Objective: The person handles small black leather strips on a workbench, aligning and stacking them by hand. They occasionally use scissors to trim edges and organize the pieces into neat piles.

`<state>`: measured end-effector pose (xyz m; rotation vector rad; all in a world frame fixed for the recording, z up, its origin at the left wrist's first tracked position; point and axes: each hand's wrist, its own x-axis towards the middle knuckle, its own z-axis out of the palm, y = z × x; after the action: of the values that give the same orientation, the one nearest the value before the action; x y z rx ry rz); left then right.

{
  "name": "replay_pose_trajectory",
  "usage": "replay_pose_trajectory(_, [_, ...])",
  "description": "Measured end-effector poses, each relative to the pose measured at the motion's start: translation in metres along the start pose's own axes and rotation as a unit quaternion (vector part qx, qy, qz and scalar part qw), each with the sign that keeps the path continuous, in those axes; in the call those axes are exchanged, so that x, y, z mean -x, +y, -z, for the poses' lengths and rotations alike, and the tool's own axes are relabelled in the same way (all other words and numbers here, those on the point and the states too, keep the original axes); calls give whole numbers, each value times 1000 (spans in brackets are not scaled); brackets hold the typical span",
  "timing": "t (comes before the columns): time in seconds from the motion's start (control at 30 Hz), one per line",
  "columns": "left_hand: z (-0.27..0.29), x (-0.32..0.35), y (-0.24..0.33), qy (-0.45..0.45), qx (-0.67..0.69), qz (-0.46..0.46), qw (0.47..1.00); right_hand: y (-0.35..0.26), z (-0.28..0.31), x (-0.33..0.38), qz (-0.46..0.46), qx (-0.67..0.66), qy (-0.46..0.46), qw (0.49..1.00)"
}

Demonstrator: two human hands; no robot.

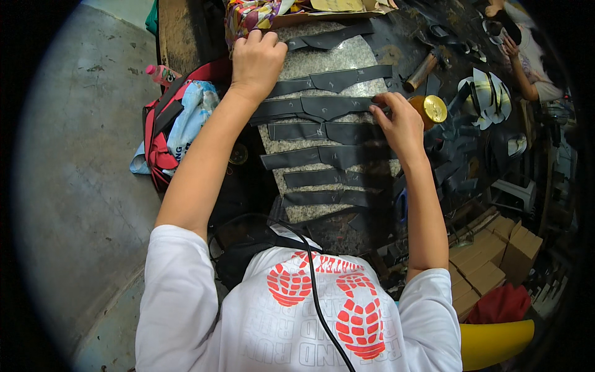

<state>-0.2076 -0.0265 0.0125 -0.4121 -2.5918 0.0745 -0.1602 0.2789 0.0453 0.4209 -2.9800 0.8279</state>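
Observation:
Several black strips, leather-like with pale chalky marks, lie in rows across a speckled stone slab [354,54]. My left hand [259,65] is closed at the slab's far left corner, against the left end of the farthest strip [331,38]; its thumb and anything in its grip are hidden. Below it, another strip [350,79] runs to the right. My right hand [401,124] has thumb and forefinger closed at the right end of the third strip [325,108]. Nearer strips, such as a notched one [304,158], lie closer to my body.
A gold-lidded jar [436,109] stands beside my right hand, and a wooden-handled hammer [423,71] lies beyond it. A red bag [162,139] and pink-capped bottle [162,75] are at left. Cardboard boxes [480,263] sit at lower right. Another person's hand [511,48] shows far right.

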Motion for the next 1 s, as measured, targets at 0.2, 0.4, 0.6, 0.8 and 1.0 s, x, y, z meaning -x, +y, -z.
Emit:
replay_pose_trajectory(0.2, [36, 25, 10, -54, 36, 30, 997, 6, -3, 6, 58, 73, 29, 995])
replay_pose_trajectory(0.4, [48, 46, 48, -183, 250, 1, 951, 5, -19, -17, 165, 90, 0, 982])
replay_pose_trajectory(0.6, [44, 46, 35, -182, 381, 76, 903, -2, 2, -40, 155, 3, -52, 987])
replay_pose_trajectory(0.8, [49, 42, 26, -160, 456, 95, 870, -19, 15, -55, 110, -78, -108, 985])
replay_pose_trajectory(1.0, [54, 35, 15, -170, 633, 289, 698, -26, 20, -60, 74, -167, -122, 976])
